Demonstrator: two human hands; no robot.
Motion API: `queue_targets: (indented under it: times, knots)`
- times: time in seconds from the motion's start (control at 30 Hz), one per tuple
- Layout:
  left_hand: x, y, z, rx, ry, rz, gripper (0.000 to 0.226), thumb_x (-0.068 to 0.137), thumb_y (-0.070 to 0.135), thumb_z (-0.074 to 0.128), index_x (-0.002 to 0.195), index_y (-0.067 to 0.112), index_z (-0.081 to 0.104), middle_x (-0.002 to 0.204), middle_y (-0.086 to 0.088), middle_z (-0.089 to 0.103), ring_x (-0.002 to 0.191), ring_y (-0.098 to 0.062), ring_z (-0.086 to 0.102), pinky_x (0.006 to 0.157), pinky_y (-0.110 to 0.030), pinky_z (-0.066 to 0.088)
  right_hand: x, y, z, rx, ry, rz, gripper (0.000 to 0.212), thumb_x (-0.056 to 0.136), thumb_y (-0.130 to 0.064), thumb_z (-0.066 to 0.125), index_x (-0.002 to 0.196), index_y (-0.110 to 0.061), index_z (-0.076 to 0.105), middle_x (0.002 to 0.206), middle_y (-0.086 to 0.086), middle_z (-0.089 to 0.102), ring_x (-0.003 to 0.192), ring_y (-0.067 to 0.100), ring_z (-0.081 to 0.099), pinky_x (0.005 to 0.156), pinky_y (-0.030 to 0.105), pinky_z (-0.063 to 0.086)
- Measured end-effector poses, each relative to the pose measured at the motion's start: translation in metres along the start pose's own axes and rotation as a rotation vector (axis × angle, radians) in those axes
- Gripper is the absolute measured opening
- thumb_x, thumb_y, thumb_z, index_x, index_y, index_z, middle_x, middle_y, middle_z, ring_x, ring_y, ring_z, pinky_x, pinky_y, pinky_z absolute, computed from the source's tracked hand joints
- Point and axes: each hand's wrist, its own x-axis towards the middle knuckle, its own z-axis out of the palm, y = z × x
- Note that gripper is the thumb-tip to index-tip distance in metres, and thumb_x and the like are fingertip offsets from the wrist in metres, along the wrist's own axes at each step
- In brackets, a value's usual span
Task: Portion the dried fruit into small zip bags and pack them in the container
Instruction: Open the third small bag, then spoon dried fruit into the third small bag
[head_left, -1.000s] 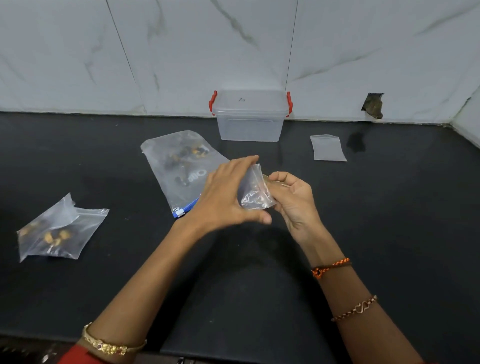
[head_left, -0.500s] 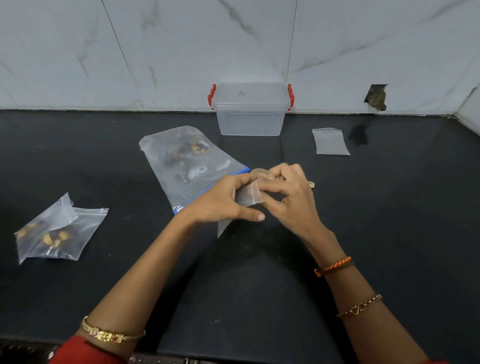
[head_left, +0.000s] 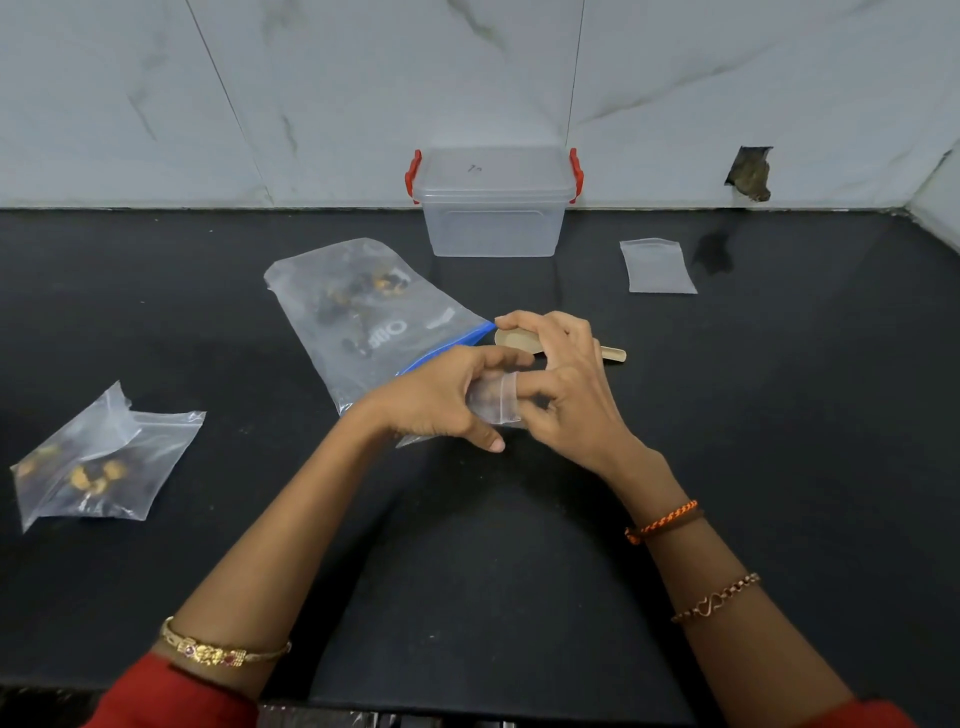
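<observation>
Far left of the container, a half-filled bag lies on the counter; nearer it, the big dried-fruit bag. In front of the container, the left hand and right hand both pinch a small zip bag, apparently working its mouth. Next likely needs the wooden scoop. A spare bag waits to the right.

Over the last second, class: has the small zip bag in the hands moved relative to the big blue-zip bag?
Yes. The small zip bag, gripped by both hands, has dropped lower and nearer the person, from level with the big bag's middle to its near corner.
</observation>
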Motion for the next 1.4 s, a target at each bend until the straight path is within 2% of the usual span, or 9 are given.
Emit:
queue_targets:
  times: [0.07,0.17,0.37,0.57,0.7,0.9,1.1,1.2,1.4]
  knots:
    - [-0.001,-0.001,0.0,-0.037,-0.061,-0.019,0.1,0.053,0.023,0.083,0.14,0.014,0.034,0.133,0.004,0.05,0.12,-0.011,0.052,0.105,-0.032,0.042,0.0,-0.001,0.002,0.014,-0.022,0.019,0.007,0.07,-0.022,0.072,0.064,-0.018,0.072,0.125,0.011,0.057,0.112,0.023,0.035,0.081,0.04,0.039]
    - [-0.002,0.0,0.002,-0.005,-0.043,-0.031,0.108,0.046,0.046,0.081,0.138,0.016,0.035,0.132,0.008,0.05,0.119,-0.008,0.052,0.104,-0.03,0.042,-0.001,-0.003,0.002,0.002,-0.025,0.037,0.022,0.071,-0.043,0.066,0.072,-0.021,0.072,0.133,0.008,0.048,0.116,0.023,0.034,0.086,0.036,0.031]
    - [0.001,0.001,0.003,0.218,0.122,-0.029,0.085,0.051,0.024,0.09,0.123,0.021,0.045,0.118,0.009,0.055,0.106,-0.01,0.054,0.095,-0.03,0.045,-0.002,-0.004,0.0,-0.066,-0.087,0.04,0.024,0.071,-0.048,0.059,0.083,-0.03,0.069,0.144,0.004,0.02,0.12,0.027,0.026,0.088,0.038,0.024]
    - [0.001,0.0,0.007,0.229,0.205,-0.07,0.075,0.049,0.022,0.09,0.112,0.021,0.049,0.109,0.007,0.059,0.098,-0.011,0.057,0.085,-0.026,0.047,-0.003,-0.002,-0.001,-0.132,-0.1,-0.008,0.016,0.073,-0.037,0.062,0.082,-0.028,0.071,0.144,0.004,0.02,0.119,0.027,0.028,0.087,0.039,0.027]
    - [-0.005,-0.002,0.005,0.295,0.217,-0.125,0.052,0.054,0.017,0.088,0.098,0.016,0.06,0.094,-0.002,0.065,0.086,-0.016,0.058,0.075,-0.025,0.045,-0.002,0.001,-0.001,-0.02,-0.022,-0.015,0.028,0.067,-0.004,0.056,0.073,-0.025,0.073,0.14,0.013,0.038,0.118,0.03,0.036,0.09,0.041,0.036]
    - [-0.031,-0.006,-0.024,0.348,0.593,-0.286,0.034,0.067,0.015,0.081,0.095,0.001,0.067,0.081,-0.009,0.062,0.072,-0.018,0.053,0.062,-0.025,0.042,-0.003,0.021,-0.01,-0.071,0.184,0.367,0.042,0.078,0.007,0.04,0.096,-0.011,0.073,0.117,0.01,0.063,0.105,0.028,0.044,0.09,0.02,0.033]
    - [-0.051,-0.01,-0.035,0.183,0.723,-0.398,0.038,0.07,0.015,0.079,0.104,0.004,0.066,0.087,-0.004,0.058,0.083,-0.019,0.053,0.062,-0.026,0.042,-0.007,0.03,-0.02,-0.302,-0.07,0.71,0.035,0.096,-0.014,0.043,0.129,-0.013,0.054,0.134,0.004,0.053,0.12,0.027,0.038,0.096,0.037,0.035]
    - [-0.056,-0.006,-0.037,0.161,0.655,-0.434,0.041,0.069,0.018,0.08,0.105,0.006,0.065,0.093,-0.006,0.06,0.087,-0.02,0.054,0.063,-0.027,0.041,-0.008,0.03,-0.019,-0.315,-0.147,0.733,0.031,0.096,-0.012,0.045,0.125,-0.012,0.057,0.123,0.007,0.058,0.115,0.029,0.042,0.092,0.039,0.039]
    - [-0.056,-0.007,-0.037,0.536,0.324,-0.631,0.065,0.069,0.024,0.081,0.124,0.005,0.053,0.123,-0.012,0.057,0.111,-0.029,0.053,0.088,-0.034,0.043,-0.009,0.032,-0.02,-0.229,-0.092,0.859,0.029,0.095,-0.006,0.047,0.12,-0.008,0.061,0.113,0.016,0.059,0.109,0.032,0.049,0.085,0.043,0.046]
